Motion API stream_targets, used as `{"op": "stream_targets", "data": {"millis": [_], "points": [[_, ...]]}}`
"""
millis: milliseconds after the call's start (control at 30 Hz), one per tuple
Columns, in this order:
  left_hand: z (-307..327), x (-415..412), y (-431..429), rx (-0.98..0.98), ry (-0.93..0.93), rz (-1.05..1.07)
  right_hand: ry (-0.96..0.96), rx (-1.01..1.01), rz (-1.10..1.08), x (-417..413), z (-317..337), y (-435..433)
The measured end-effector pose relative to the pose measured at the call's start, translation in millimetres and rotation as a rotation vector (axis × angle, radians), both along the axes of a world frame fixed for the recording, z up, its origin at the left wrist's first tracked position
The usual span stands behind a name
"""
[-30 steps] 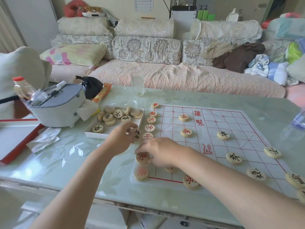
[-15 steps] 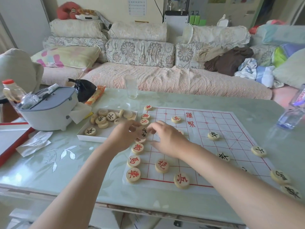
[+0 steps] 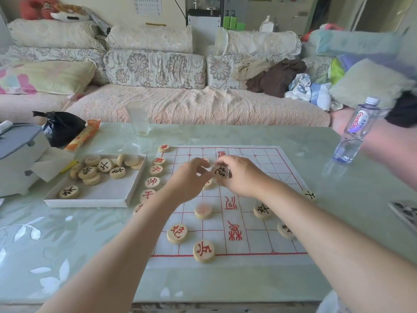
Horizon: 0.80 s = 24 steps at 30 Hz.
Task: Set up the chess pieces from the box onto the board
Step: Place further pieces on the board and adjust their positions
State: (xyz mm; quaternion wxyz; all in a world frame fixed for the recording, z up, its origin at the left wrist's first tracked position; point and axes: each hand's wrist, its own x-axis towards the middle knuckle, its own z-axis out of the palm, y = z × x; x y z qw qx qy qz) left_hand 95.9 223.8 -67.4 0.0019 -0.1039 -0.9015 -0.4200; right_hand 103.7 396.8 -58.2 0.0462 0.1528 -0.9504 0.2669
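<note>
Both my hands meet above the middle of the paper chess board (image 3: 248,247). My right hand (image 3: 243,177) pinches a round wooden piece with a black character (image 3: 220,171), lifted off the board. My left hand (image 3: 188,180) hovers just left of it, fingers curled and blurred, holding nothing. Red-lettered pieces (image 3: 152,182) line the board's left edge, and more lie near the front (image 3: 203,251). Black-lettered pieces (image 3: 261,210) sit on the board's right side. The white box (image 3: 94,197), left of the board, holds several black pieces.
A water bottle (image 3: 356,132) stands at the table's right, beside another person's blurred arm (image 3: 390,152). An empty glass (image 3: 138,122) stands behind the board. A grey appliance (image 3: 15,154), a black bag (image 3: 61,127) and an orange packet (image 3: 83,134) crowd the left.
My left hand carried a black piece from beside the box to the board's middle. My right hand left the red pieces at the front corner and took the black piece.
</note>
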Motion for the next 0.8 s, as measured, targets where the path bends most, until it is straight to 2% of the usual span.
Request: {"op": "stream_targets", "data": {"millis": [233, 400, 500, 633, 800], "points": [[-22, -1, 65, -0.224, 0.065, -0.282, -0.091, 0.053, -0.205, -12, -11, 96], [-36, -12, 98, -0.429, 0.197, -0.352, -0.115, 0.08, -0.313, -24, -26, 139], [-40, -23, 109, -0.509, 0.216, -0.372, -0.114, 0.067, -0.36, -41, -29, 151], [-48, -39, 118, -0.524, 0.138, -0.44, -0.131, 0.064, -0.37, -73, -35, 154], [-52, -52, 119, -0.44, 0.162, -0.449, -0.126, 0.058, -0.375, -113, -44, 141]]}}
